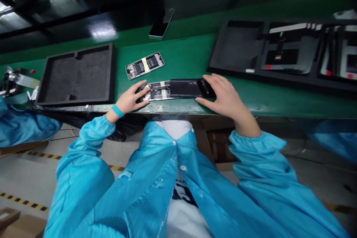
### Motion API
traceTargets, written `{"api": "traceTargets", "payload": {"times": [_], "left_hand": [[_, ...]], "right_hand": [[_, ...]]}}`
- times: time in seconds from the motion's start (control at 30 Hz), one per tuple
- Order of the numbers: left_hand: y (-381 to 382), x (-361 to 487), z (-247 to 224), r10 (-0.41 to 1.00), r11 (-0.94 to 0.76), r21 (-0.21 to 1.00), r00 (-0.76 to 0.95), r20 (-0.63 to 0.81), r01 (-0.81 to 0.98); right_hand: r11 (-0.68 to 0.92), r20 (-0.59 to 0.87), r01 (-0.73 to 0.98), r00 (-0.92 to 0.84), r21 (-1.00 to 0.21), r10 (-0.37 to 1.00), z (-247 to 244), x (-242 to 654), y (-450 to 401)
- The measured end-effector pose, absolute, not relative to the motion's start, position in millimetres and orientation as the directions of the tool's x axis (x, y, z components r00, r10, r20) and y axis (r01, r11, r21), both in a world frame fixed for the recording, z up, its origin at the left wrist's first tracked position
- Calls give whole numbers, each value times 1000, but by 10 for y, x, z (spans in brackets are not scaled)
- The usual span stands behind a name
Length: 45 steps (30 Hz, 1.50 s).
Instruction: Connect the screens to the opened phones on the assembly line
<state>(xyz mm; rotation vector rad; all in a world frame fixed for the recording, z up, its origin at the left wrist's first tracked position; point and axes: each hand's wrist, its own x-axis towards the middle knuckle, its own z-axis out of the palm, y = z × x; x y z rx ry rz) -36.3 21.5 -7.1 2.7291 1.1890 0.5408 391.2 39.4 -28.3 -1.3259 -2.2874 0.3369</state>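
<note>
- Left hand (128, 100), fingers spread, touches an open phone (155, 91) on the counter (189, 57).
- Right hand (225, 96) pinches the screen (184, 88) by its outer end.
- Phone half bare, screen apparently unseated; second phone (152, 62) lies open.

a shiny bright blue smock (147, 182) with gathered cuffs and pale round buttons (183, 168); a blue wristband (117, 111) between its cuff and the left hand (127, 101); inside its opening, a white shirt (185, 221) with black lettering (184, 194).
</note>
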Motion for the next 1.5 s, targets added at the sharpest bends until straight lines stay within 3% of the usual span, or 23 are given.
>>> {"api": "traceTargets", "payload": {"times": [0.4,0.7,1.0,1.27,1.5], "left_hand": [[329,-359,38,674,-739,173,705,222,651],[305,-355,-105,778,-621,423,585,230,659],[323,-206,-101,817,-567,474,532,221,674],[586,-179,42,824,-500,555,562,70,665],[618,-89,104,783,-532,466,620,-46,706]], "right_hand": [[547,205,700,-516,-459,832,-248,3917,512],[641,189,565,-656,-520,731,18,3647,827],[661,311,465,-625,-588,716,454,3295,868],[606,244,499,-611,-620,753,488,3234,873],[580,223,516,-596,-631,772,263,3378,886]]}}
